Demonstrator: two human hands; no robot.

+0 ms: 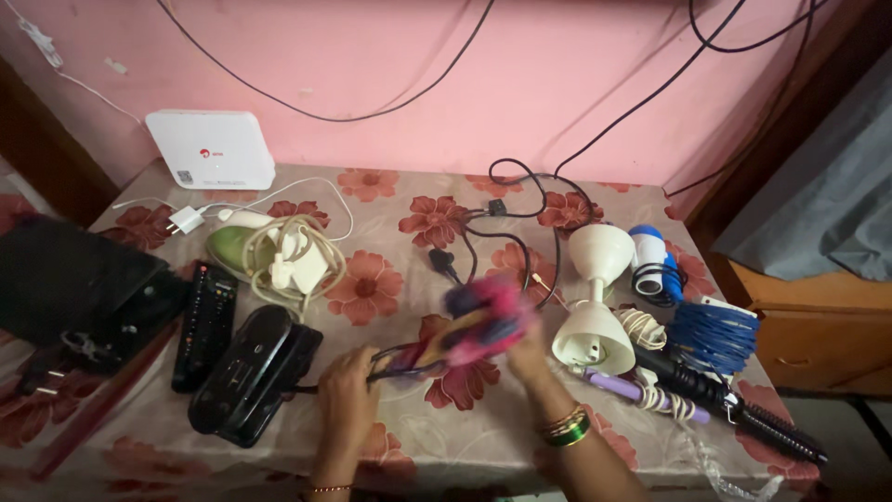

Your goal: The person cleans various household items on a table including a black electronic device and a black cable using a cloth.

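1. The table (400, 437) fills the view, spread with a floral cloth of red blossoms on beige, pink wall behind it.
2. At nine o'clock lies a black bag (65, 279), slumped flat against the table's edge.
3. At eleven o'clock a white router box (212, 149) leans on the wall.
4. Just left of centre, a black corded telephone (253, 372) sits at seven o'clock, with a black remote control (206, 325) close beside it.
5. Above those, a green clothes iron (243, 246) with its pale cord coiled over it.
6. Dead centre now: a pink and purple appliance (483, 325), blurred, lifted just off the cloth between both hands, so its exact kind cannot be told.
7. At three o'clock stands a white hourglass-shaped lamp holder (595, 307), and beyond it a blue coiled cable (714, 335).
8. At four o'clock, a black round hair-brush styler (743, 409) lies slantwise.
9. The right hand (528, 358), bangles on the wrist, has fingers wrapped round the appliance's far end.
10. The left hand (348, 390) has fingers closed on the dark cord (395, 358) trailing from that appliance.
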